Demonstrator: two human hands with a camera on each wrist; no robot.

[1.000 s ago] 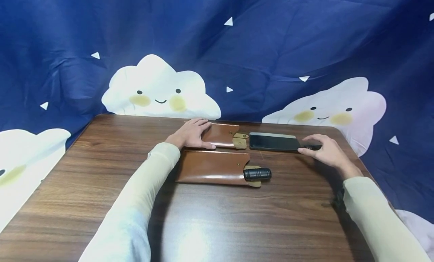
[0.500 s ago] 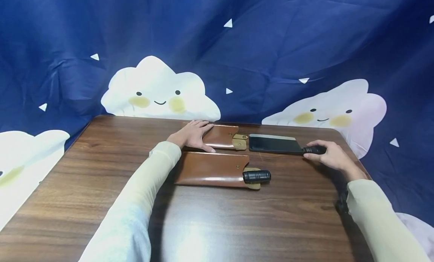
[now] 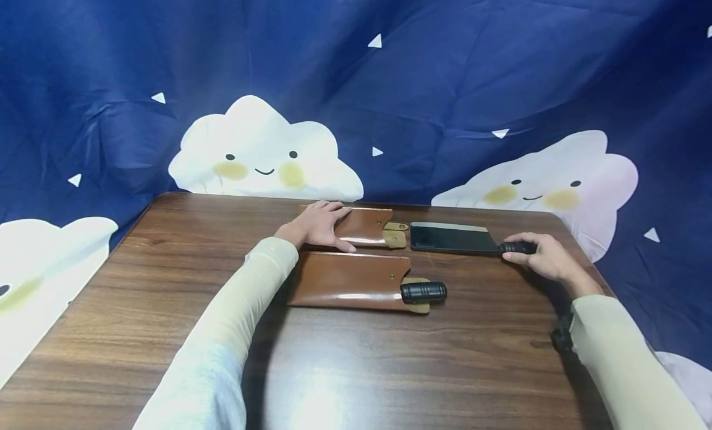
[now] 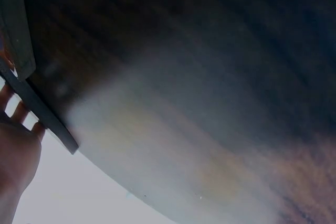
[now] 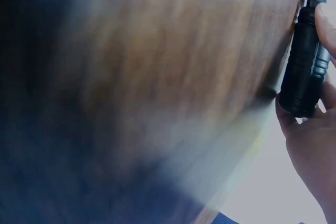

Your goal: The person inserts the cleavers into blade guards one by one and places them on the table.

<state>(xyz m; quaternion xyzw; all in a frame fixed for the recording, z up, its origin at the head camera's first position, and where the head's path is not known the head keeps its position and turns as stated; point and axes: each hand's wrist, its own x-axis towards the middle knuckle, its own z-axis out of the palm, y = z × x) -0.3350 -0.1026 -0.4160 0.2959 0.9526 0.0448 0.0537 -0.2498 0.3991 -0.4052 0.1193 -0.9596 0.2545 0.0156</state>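
Observation:
A black cleaver (image 3: 453, 238) lies flat at the far right of the wooden table (image 3: 389, 368). My right hand (image 3: 528, 252) grips its black handle (image 3: 517, 248); in the right wrist view the fingers (image 5: 310, 140) curl round that handle (image 5: 304, 61). My left hand (image 3: 325, 225) lies flat on the far brown leather sheath (image 3: 364, 225), whose open end with a tan strap faces the blade tip. The left wrist view shows only the hand (image 4: 16, 156) against a dark edge. A second, larger brown sheath (image 3: 347, 282) lies nearer, with a black handle (image 3: 424, 291) sticking out.
A blue cloth with white cloud faces (image 3: 261, 152) hangs behind and around the table. The table's far edge runs just behind the far sheath and the cleaver, and its right edge is close to my right wrist.
My right hand went from fingertips touching the cleaver handle to fingers wrapped round it. The left hand has stayed on the far sheath. The cleaver has hardly shifted.

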